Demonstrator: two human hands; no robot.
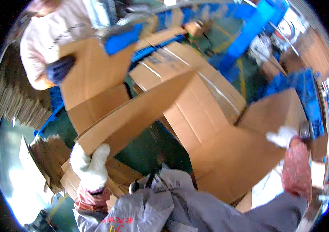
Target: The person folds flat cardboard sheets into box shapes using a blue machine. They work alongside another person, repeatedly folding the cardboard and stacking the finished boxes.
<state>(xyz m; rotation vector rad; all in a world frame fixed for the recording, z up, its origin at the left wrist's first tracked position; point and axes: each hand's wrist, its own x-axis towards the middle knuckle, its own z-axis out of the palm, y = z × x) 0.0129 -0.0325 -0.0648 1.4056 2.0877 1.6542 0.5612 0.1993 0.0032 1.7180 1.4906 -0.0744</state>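
Fingers of the left hand are clamped on the cardboard box; right hand grips its far flap; both edges should be held evenly.

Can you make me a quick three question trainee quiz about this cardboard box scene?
1. True or false: both of the person's hands wear white gloves.
2. What does the left hand grip? A) a blue crate B) a cardboard flap C) a tape roll
3. Which hand rests on the right side of the large box?

Key: 1 true. 2 B. 3 the right hand.
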